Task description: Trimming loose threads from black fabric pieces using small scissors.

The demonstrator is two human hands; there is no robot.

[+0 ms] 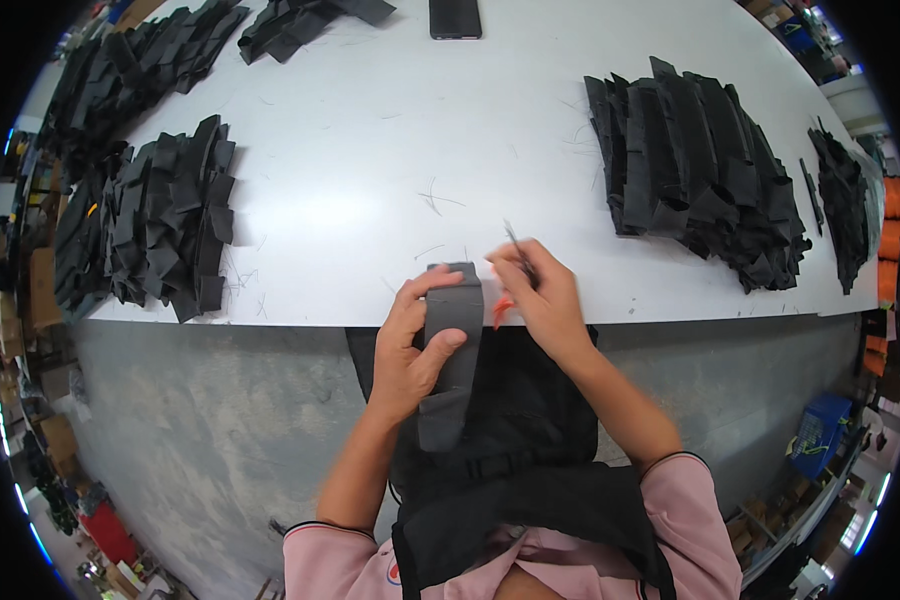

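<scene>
At the table's near edge, my left hand grips a dark grey fabric strip, with fingers over its upper end and the thumb across its middle. The strip's lower part hangs past the edge, over my lap. Just right of it, my right hand is closed around thread snips. Their thin metal tips point up and away, and a red-orange part shows below the fingers. Motion smears the snips somewhat, so whether the blades are apart is unclear. A small gap separates them from the strip.
Stacks of black fabric strips lie at the right, left and far left of the white table. A black phone rests at the far edge. Loose threads are scattered about.
</scene>
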